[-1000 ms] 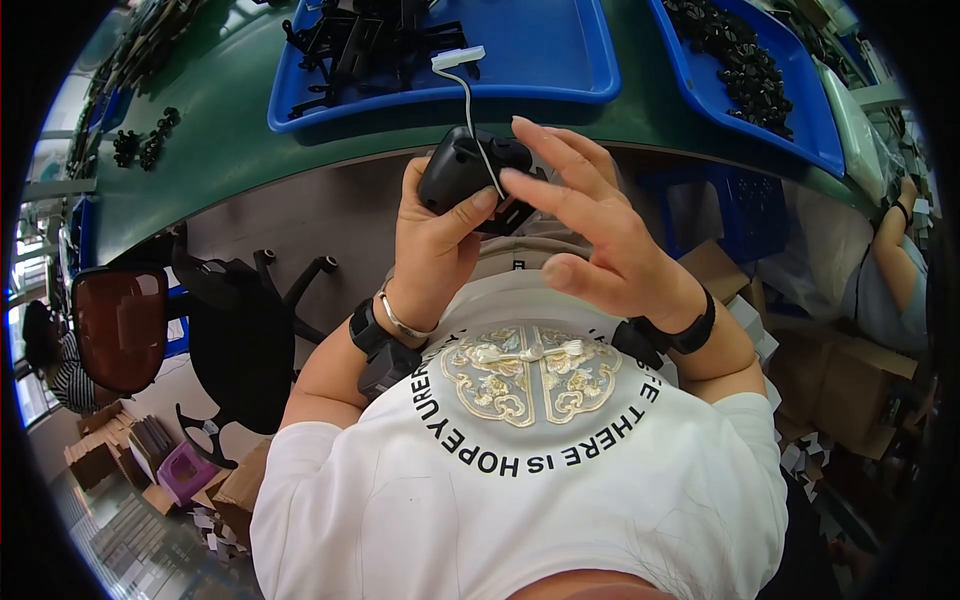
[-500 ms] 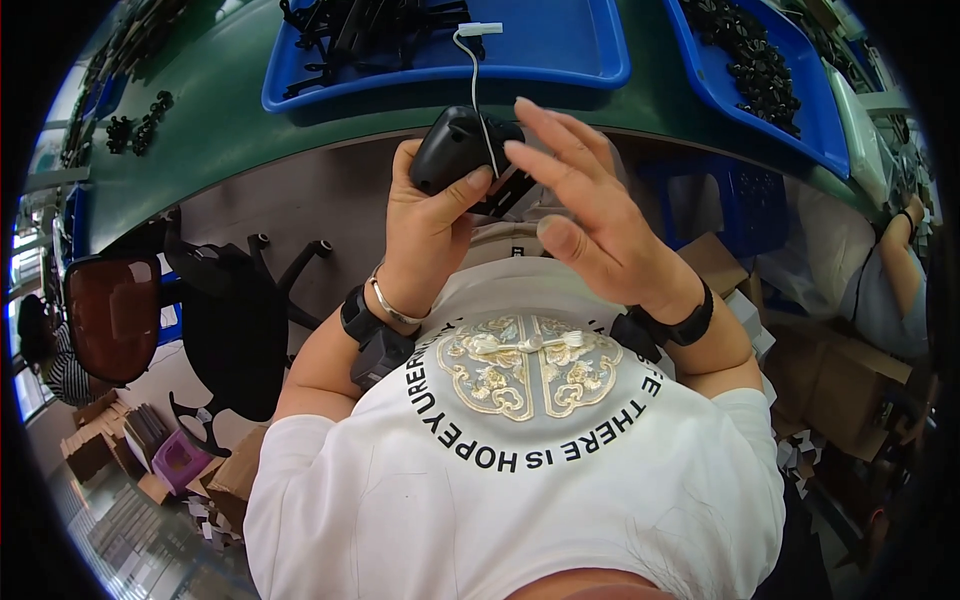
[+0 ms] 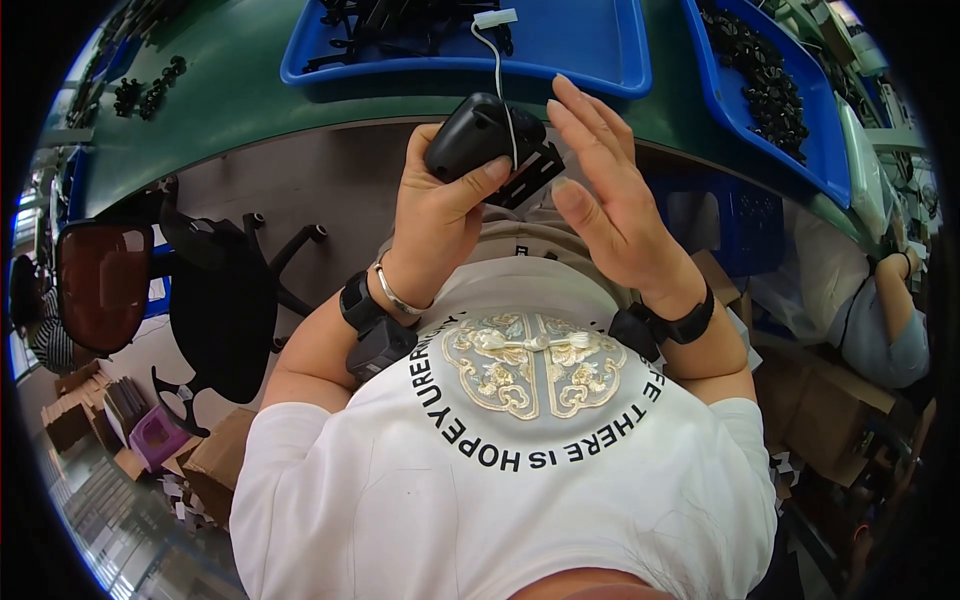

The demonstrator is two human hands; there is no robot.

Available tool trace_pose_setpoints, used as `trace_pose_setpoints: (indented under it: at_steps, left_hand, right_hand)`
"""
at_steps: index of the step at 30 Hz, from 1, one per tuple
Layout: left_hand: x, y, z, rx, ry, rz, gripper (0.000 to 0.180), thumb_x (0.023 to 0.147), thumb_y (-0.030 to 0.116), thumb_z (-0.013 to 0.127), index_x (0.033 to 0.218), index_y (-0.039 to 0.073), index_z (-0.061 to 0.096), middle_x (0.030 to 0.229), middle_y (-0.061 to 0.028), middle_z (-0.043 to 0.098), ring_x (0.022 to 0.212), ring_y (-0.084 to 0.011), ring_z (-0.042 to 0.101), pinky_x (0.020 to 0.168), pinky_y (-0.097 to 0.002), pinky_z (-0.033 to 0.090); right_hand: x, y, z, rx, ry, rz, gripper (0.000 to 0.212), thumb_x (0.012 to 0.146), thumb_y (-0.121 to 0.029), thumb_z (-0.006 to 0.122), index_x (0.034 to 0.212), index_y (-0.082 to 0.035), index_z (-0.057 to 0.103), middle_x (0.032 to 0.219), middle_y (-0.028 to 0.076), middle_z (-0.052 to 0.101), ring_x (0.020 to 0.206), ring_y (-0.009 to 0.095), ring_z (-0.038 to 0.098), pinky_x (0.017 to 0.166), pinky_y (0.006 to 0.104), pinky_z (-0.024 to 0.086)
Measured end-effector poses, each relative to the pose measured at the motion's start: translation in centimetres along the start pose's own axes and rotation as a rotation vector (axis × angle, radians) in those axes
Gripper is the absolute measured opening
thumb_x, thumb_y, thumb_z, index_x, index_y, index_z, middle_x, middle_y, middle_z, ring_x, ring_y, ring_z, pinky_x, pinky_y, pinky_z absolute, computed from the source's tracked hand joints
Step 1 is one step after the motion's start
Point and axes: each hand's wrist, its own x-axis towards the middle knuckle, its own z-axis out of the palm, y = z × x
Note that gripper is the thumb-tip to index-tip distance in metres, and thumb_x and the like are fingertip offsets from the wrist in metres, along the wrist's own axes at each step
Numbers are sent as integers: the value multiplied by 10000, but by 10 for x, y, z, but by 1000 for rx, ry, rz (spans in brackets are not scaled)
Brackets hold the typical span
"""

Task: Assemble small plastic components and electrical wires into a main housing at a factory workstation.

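Observation:
My left hand (image 3: 446, 195) grips a black plastic device (image 3: 473, 138) with a rounded housing and a slotted bracket (image 3: 530, 175) at its lower right. The thumb presses near where a thin white cable (image 3: 499, 75) crosses the device. That cable runs up to a small white connector (image 3: 495, 18), which hangs in view over the blue tray (image 3: 470, 78). Just right of the device my right hand (image 3: 615, 195) is held up, fingers stretched out and thumb apart, with nothing in it. It does not touch the device.
Black parts (image 3: 395, 30) lie in the blue tray on the green table (image 3: 235, 120). At the right, another blue tray (image 3: 735, 125) holds many small black pieces. Small black parts (image 3: 150, 95) rest at the left. A black chair (image 3: 220, 310) stands left; another person's arm (image 3: 893, 290) shows far right.
Both hands have shifted slightly right in the picture, along with the device. My right hand's fingers are more upright and farther from the device, showing more of its slotted bracket.

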Motion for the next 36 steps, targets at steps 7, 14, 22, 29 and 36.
trace_pose_setpoints:
  at_steps: [7, 14, 22, 29, 36]
  left_hand:
    - [0, -1, 2, -27, -6, -4, 372, 788, -70, 615, 1055, 86, 407, 1016, -83, 549, 907, -166, 594, 815, -314, 526]
    - [-1, 1, 3, -30, 9, -19, 371, 792, -64, 614, 1056, 80, 397, 1019, -88, 543, 916, -169, 591, 825, -324, 528]
    - [-1, 6, 9, -41, -22, -11, 369, 789, -62, 620, 1051, 81, 404, 1027, -86, 544, 928, -172, 586, 836, -336, 521]
    - [-4, 4, 6, -70, -96, -105, 367, 786, -35, 640, 1055, 86, 421, 1033, -80, 546, 948, -173, 575, 826, -321, 495]
    - [-4, -1, 6, -23, -31, -195, 382, 767, 36, 686, 1057, 57, 439, 994, -70, 564, 923, -155, 578, 803, -288, 484]
  right_hand:
    - [2, -1, -2, 23, 53, -53, 572, 902, -359, 511, 1249, 89, 429, 1389, 226, 329, 1270, 367, 293, 1031, 413, 258]
    - [5, 2, -8, -29, 50, -15, 620, 887, -404, 520, 1245, 94, 428, 1393, 224, 324, 1274, 370, 287, 1038, 408, 244]
    - [4, 2, -13, 203, 25, 4, 662, 900, -475, 461, 1331, 19, 371, 1412, 169, 320, 1305, 275, 275, 1061, 372, 204]
    - [-8, 2, -1, 426, 145, 300, 579, 878, -367, 564, 1286, 22, 430, 1272, 138, 469, 1152, 190, 435, 961, 302, 328]
    - [-6, 2, -4, 203, 164, 216, 427, 875, -235, 595, 1192, 39, 516, 1106, 150, 578, 963, 195, 558, 821, 269, 437]
